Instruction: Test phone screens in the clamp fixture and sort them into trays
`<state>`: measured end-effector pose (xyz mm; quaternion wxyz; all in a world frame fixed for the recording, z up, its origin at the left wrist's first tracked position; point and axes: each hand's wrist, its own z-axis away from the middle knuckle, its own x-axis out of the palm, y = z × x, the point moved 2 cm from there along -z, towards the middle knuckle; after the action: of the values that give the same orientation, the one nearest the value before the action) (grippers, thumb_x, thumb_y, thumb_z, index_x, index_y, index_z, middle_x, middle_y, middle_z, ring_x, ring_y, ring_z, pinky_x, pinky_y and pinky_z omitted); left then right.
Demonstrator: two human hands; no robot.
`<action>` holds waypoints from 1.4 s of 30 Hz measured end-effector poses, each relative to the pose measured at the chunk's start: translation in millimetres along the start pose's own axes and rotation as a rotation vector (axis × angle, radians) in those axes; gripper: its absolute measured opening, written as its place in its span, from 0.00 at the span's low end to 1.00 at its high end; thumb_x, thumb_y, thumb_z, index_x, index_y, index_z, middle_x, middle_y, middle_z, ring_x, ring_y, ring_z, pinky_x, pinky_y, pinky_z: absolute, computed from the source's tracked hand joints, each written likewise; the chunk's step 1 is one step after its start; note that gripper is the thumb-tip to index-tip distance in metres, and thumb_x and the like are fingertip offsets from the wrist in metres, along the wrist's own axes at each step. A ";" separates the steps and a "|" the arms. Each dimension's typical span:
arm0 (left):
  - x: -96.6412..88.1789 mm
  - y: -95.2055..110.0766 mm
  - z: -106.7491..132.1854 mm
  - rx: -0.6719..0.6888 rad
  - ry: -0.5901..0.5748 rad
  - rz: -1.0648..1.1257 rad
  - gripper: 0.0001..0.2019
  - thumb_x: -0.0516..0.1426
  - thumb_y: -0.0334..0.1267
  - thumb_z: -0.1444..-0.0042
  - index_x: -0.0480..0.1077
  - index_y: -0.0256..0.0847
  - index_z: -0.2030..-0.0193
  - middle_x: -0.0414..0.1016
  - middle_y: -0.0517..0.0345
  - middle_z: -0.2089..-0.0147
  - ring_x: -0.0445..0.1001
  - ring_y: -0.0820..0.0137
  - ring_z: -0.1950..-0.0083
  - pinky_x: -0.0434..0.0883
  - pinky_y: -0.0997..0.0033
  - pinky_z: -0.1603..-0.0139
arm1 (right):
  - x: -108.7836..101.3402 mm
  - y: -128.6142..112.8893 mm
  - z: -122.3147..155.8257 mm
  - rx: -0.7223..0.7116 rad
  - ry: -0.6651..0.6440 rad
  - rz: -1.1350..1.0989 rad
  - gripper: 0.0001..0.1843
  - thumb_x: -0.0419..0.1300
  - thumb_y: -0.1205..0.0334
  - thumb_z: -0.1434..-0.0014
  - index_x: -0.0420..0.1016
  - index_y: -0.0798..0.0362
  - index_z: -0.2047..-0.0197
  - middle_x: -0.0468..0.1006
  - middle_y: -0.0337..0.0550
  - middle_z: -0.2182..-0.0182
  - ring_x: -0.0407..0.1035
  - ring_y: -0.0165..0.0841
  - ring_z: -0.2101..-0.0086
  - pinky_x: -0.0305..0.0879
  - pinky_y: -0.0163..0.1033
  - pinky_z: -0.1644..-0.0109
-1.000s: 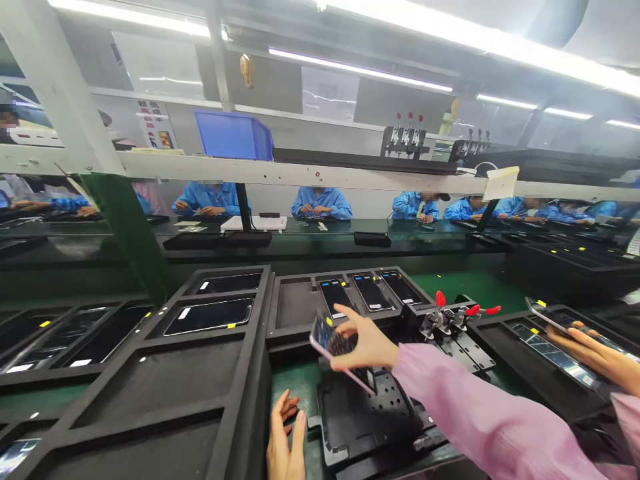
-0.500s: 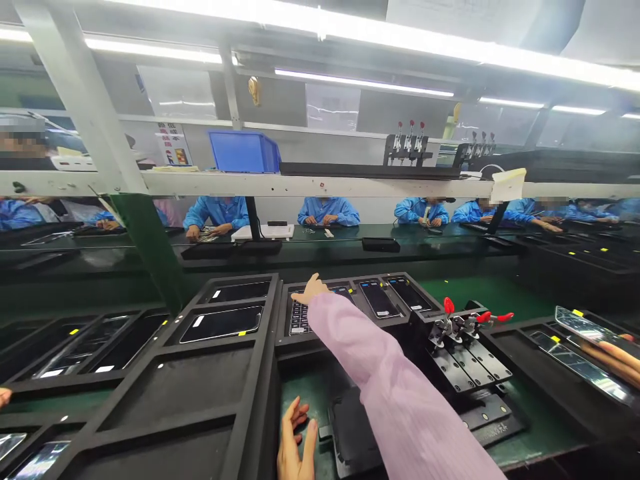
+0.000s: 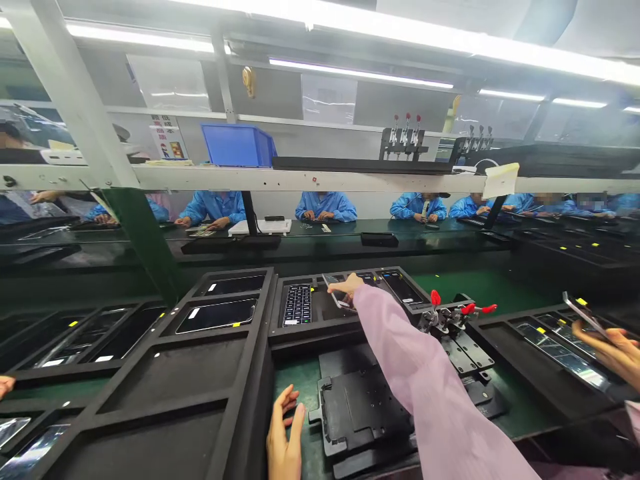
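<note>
My right hand (image 3: pixel 346 287), in a pink sleeve, reaches out to a black foam tray (image 3: pixel 345 319) and pinches the edge of a dark phone (image 3: pixel 334 294), which is tilted up out of its slot. A phone with a lit keypad screen (image 3: pixel 297 305) lies in the tray's leftmost slot, just left of that hand. Two more dark phones (image 3: pixel 400 287) lie in the slots to the right. My left hand (image 3: pixel 283 437) rests flat on the green belt, fingers apart and empty, beside a black fixture (image 3: pixel 360 410).
A clamp jig with red-tipped levers (image 3: pixel 457 312) stands right of the tray. Larger black trays with phones (image 3: pixel 216 315) lie to the left. A co-worker's hand (image 3: pixel 613 347) holds a phone (image 3: pixel 580 312) at the right. Workers in blue sit across the far line.
My right hand carried the lit phone from above the fixture to the tray's left slot, let it go, then moved right and took hold of the neighbouring phone. My left hand stayed put.
</note>
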<state>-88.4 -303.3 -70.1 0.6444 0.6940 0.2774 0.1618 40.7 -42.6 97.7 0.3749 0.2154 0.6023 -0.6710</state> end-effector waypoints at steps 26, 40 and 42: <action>60.1 48.7 -44.8 0.122 -0.556 -0.267 0.15 0.53 0.48 0.47 0.75 0.42 0.69 0.78 0.58 0.67 0.74 0.64 0.63 0.67 0.70 0.60 | 35.2 125.8 141.0 -0.713 -0.449 0.323 0.63 0.69 0.55 0.66 0.33 0.41 0.35 0.69 0.45 0.49 0.56 0.46 0.47 0.27 0.70 0.45; 112.9 58.6 -18.1 0.291 -0.813 -0.115 0.12 0.50 0.45 0.42 0.69 0.43 0.71 0.59 0.53 0.40 0.63 0.62 0.42 0.59 0.65 0.42 | -94.2 119.2 159.6 -0.805 0.785 -0.040 0.17 0.55 0.60 0.42 0.64 0.51 0.49 0.69 0.45 0.53 0.63 0.35 0.50 0.60 0.44 0.45; 126.9 60.0 -16.7 0.301 -0.884 -0.077 0.12 0.51 0.45 0.43 0.69 0.43 0.72 0.60 0.53 0.41 0.61 0.62 0.41 0.57 0.65 0.41 | -106.2 126.0 146.4 -0.787 0.839 0.063 0.18 0.54 0.61 0.41 0.64 0.54 0.48 0.68 0.48 0.51 0.61 0.36 0.49 0.59 0.46 0.43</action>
<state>13.2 -215.5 -26.0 0.5987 0.7712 0.0222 -0.2154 227.0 -157.9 121.5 0.1756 0.3252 0.8972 -0.2418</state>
